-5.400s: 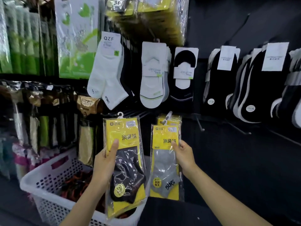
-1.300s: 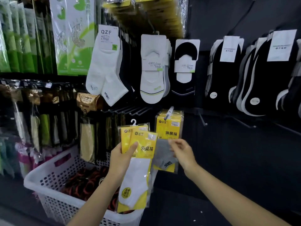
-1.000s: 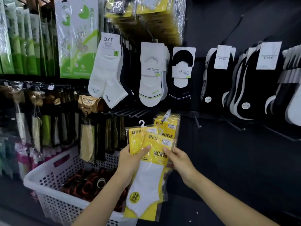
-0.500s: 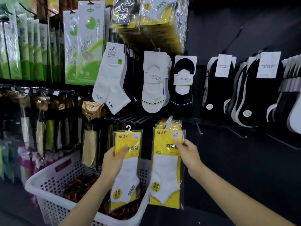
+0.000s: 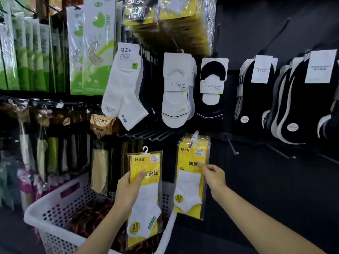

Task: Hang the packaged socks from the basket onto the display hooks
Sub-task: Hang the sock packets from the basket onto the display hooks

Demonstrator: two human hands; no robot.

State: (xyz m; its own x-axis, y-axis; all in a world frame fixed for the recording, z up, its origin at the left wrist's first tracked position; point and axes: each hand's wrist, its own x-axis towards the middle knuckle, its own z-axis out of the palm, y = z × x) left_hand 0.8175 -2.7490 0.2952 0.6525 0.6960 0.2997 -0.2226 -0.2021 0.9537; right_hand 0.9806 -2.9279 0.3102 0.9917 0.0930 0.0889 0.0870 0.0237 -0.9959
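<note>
Upright sock pack (image 5: 146,197) gripped in left hand (image 5: 128,187), hanger loop (image 5: 145,149) on top; right hand (image 5: 213,176) on hung pack (image 5: 190,182), pinch unclear.
Loaded display hook (image 5: 194,137) up-right of left hand, nearer right hand.

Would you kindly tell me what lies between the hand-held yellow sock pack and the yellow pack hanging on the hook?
Head view: only dark display wall shows there, with the white perforated plastic basket lower down.

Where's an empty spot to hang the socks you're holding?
Two bare hooks stick out of the dark panel, right of the yellow stack, under the black socks: room for your pack. The stack's hook and upper rows are crowded.
</note>
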